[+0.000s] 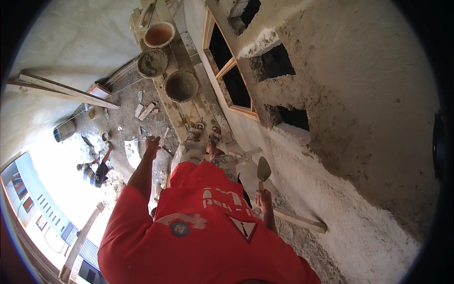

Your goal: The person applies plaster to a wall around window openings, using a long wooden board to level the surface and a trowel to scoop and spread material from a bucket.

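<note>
My right hand [266, 200] is closed round the wooden handle of a trowel [264, 169], whose grey, leaf-shaped blade points up beside the plastered wall [312, 175]. Out to the left, over the floor, my left hand [152, 146] has its fingers curled in; whether anything small is inside them is hidden. Ahead of my sandalled feet, three round basins stand on the planks [191, 111]. The nearest basin [180, 86] is dark inside, a second basin [152, 63] holds grey mortar, and the farthest basin [159, 35] holds reddish-brown liquid.
Rough square openings [276, 61] and a wooden window frame [231, 68] interrupt the right wall. Below on the left, another person [97, 170] bends near a bucket [65, 131]. Long boards [66, 90] lean at the left wall, and broken pieces [146, 111] litter the floor.
</note>
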### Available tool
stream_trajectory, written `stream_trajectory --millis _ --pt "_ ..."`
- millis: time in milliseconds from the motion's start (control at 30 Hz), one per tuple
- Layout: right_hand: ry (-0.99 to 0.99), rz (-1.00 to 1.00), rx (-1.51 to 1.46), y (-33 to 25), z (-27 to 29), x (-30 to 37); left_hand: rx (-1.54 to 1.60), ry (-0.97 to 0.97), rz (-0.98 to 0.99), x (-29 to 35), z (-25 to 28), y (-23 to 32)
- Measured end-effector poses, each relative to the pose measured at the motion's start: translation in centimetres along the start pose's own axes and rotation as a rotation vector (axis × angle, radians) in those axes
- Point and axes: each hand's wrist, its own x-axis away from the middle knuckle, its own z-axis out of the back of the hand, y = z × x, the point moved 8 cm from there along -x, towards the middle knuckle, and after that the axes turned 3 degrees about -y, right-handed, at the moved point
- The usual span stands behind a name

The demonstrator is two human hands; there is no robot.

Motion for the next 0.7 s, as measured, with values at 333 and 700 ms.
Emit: stream_trajectory --millis 333,700 --pt "-0.127 -0.108 0.156 -3.5 2.2 -4.3 0.205 0.08 0.042 7.0 1.2 -7.7" --pt "-0.161 -0.09 0.508 -10.9 1.2 -8.6 0.223 0.133 0.042 6.6 1.4 -20.6"
